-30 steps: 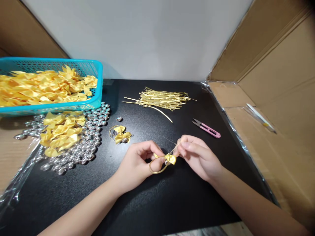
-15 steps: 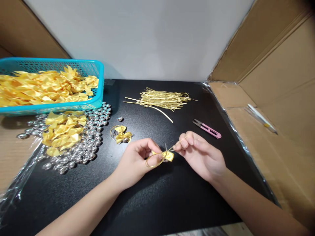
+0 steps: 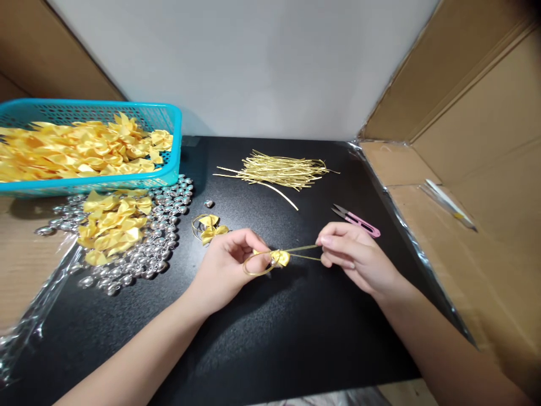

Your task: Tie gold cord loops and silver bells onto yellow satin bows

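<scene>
Between thumb and fingers, my left hand pinches a yellow ribbon bow, partly hidden by the fingertips. A gold cord runs through the bow; one loop hangs round my left thumb. To the right, my right hand grips the cord's other part, which stretches taut in two strands from the bow. Just beyond my left hand lie finished-looking yellow bows with a gold cord loop. A single silver bell-like bead sits behind them.
A turquoise basket full of yellow bows stands at the back left. Silver beads surround a heap of bows. Gold cords lie at the back; pink thread snips lie beyond my right hand. Cardboard walls flank the black table.
My right hand has moved slightly right and down, and the cord now stretches in two spread strands. My left hand and the bow have shifted a little left and up.
</scene>
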A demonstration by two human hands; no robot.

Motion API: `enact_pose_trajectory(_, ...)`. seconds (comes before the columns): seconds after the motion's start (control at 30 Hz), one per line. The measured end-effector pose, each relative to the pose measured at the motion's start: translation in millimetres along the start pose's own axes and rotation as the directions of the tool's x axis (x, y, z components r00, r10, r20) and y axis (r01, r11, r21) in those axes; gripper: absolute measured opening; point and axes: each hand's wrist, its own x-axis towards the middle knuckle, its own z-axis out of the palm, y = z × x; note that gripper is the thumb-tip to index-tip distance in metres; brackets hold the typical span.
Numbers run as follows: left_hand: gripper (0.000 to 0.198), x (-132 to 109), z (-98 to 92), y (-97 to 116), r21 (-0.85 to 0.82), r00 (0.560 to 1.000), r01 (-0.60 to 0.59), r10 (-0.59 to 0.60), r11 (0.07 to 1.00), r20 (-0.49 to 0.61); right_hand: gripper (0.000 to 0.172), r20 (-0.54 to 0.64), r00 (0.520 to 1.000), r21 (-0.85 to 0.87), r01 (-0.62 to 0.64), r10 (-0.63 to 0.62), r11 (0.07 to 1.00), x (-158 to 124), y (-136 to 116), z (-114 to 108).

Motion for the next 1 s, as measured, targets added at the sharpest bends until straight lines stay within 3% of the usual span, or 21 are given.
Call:
enact_pose_trajectory(0.13,0.018,0,-1.3,-1,0.007,1.0,0.003,-0.003,1.0,-0.003,0.019,-0.045,0.997,-0.43,0.04,-0.065,0.902,0,-5,-2)
enact_pose_trajectory(0.33,0.022,1,0.1,-2,0.026,0.999,0.036,-0.036,0.999,-0.001,0.02,-0.115,0.973,-0.72,0.056,-0.198,0.692,0,2,3)
enact_pose_trajectory(0.57,0.025,1,2.8,-2,0.026,0.993,0.106,-0.107,0.994,0.039,0.016,-0.032,0.934,-0.832,0.172,-0.355,0.528,1,2,1)
enact_pose_trajectory(0.7,0.022,1,2.9,-5,0.001,0.981,0.173,-0.172,0.985,0.095,0.026,0.0,0.923,-0.832,0.214,-0.386,0.512,0,6,2)
enact_pose_trajectory(0.8,0.025,1,3.8,-6,-0.108,0.969,0.231,-0.219,0.967,0.111,0.031,0.041,0.851,-0.795,0.346,-0.524,0.498,-2,10,5)
enact_pose_trajectory(0.9,0.032,-1,5.2,-3,-0.277,0.946,0.308,-0.262,0.91,0.189,0.021,0.176,0.744,-0.756,0.522,-0.645,0.396,-6,9,8)
enact_pose_trajectory(1.0,0.036,-5,6.5,0,-0.382,0.919,0.37,-0.272,0.847,0.286,0.017,0.293,0.716,-0.753,0.581,-0.634,0.309,-10,4,10)
